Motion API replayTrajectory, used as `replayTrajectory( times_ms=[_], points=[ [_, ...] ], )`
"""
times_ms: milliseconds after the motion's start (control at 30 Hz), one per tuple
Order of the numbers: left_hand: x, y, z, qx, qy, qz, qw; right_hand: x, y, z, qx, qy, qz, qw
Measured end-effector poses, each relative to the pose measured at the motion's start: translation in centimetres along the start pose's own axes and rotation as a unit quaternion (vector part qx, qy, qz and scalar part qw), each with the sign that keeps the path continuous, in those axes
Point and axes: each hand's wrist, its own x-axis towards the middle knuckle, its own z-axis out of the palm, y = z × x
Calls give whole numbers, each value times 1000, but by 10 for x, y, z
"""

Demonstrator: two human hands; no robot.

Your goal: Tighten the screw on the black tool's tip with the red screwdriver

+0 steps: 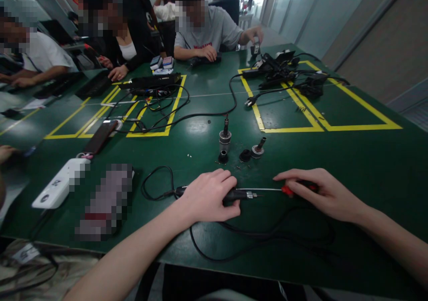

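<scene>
My left hand [214,196] is wrapped over a black corded pen-shaped tool [236,195] with a metal tip, lying on the table. The palm hides its middle, and its cable leaves on the left. My right hand [321,194] grips a screwdriver by its red handle [287,190]; the long thin shaft [261,189] points left, and its tip is out of sight behind my left hand. Beyond the hands stands a metal cylindrical part [225,139] with a black stem. A shorter metal part [257,151] sits to its right, beside a black cap [245,155]. Another black collar [223,157] lies close by.
Loose black cable [214,260] curls below my hands on the green table [287,261]. A white power strip [60,185] and a blurred-out flat object [107,203] lie at left. Cables and adapters [277,71] pile up at far right. Several people sit across the table.
</scene>
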Motion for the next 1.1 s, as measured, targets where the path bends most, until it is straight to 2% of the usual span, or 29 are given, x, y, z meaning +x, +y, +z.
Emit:
replayTrajectory(
  times_ms=[333,400,567,800,933,1100],
  points=[
    [-1,-1,0,-1,0,0,1000,6,-16,-3,8,10,-3,1000],
    [-1,-1,1,-2,0,0,1000,5,-13,-1,7,22,-15,1000],
    [0,-1,2,-2,2,-2,1000,2,-3,2,2,-8,6,1000],
    [-1,0,0,4,-3,-1,1000,3,-11,-2,16,11,-20,1000],
    [-1,0,-1,8,-2,2,1000,3,-7,-1,-5,8,-44,999],
    [0,-1,-1,12,-5,3,1000,2,-2,-1,-14,-10,-28,999]
  ],
)
